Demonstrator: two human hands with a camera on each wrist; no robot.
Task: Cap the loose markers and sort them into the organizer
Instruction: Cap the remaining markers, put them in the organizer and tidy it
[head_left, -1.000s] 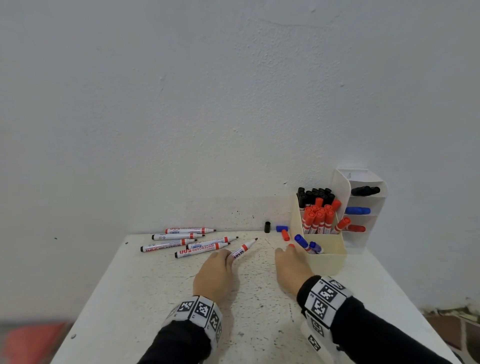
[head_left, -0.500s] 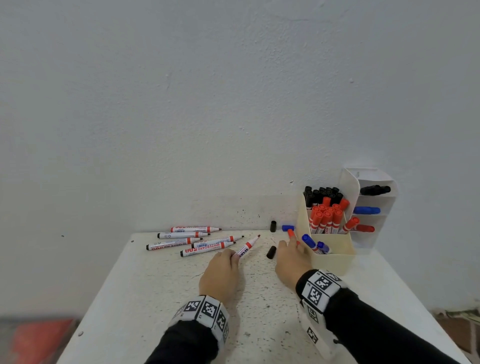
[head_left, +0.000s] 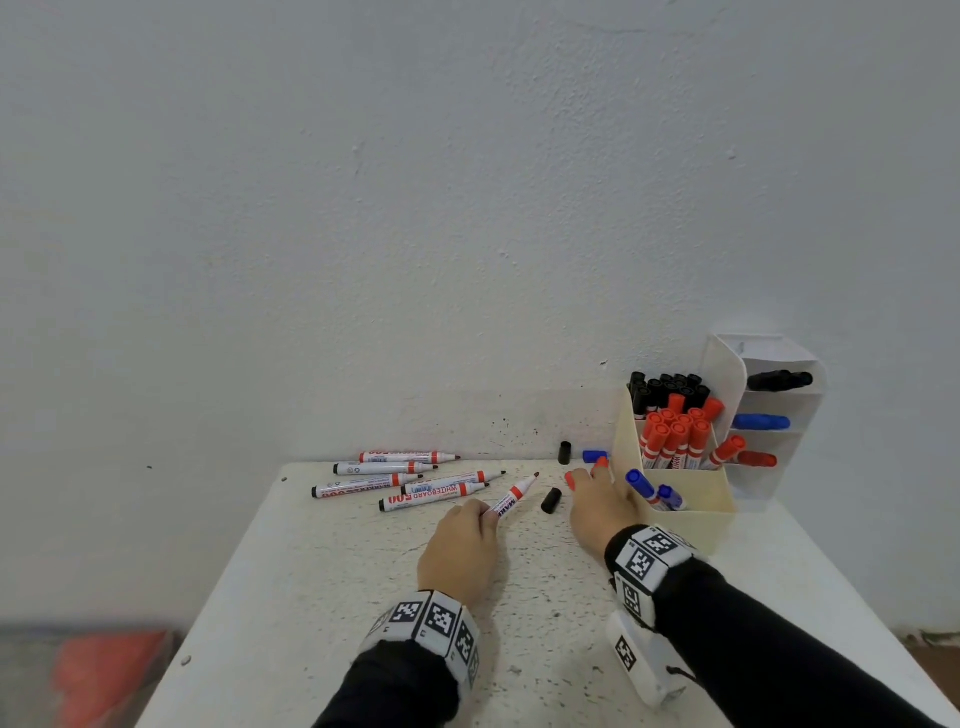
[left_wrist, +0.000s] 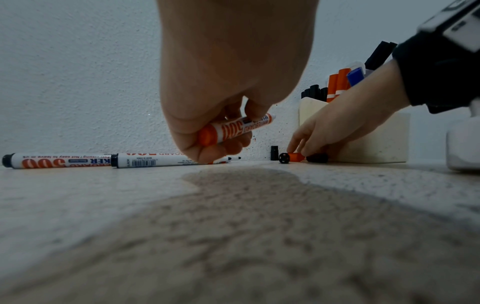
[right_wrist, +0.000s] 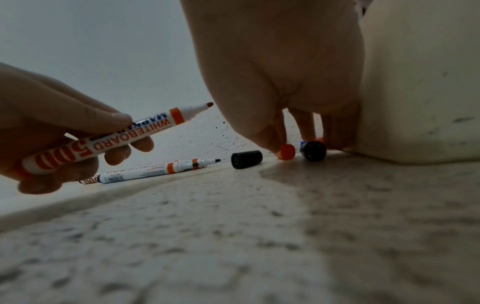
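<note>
My left hand (head_left: 485, 515) grips an uncapped red whiteboard marker (head_left: 512, 499) near its tail, and the tip points up and to the right, off the table; the same marker (right_wrist: 109, 142) shows lifted in the right wrist view. My right hand (head_left: 584, 478) reaches down beside the cream organizer (head_left: 691, 525), and its thumb and fingertip pinch a red cap (right_wrist: 287, 151) that lies on the table. A black cap (right_wrist: 314, 151) sits right next to that red cap. Several uncapped markers (head_left: 395, 475) lie at the back left.
Another black cap (head_left: 551, 500) lies between my hands. A black cap (head_left: 565, 452) and a blue cap (head_left: 594, 456) rest by the wall. The organizer holds capped black, red and blue markers. A white shelf unit (head_left: 810, 364) stands behind it. The table (head_left: 311, 597) ends at the left.
My left hand has picked the red marker up off the table. My right hand slid forward onto the red cap, uncovering a black cap that lay under it.
</note>
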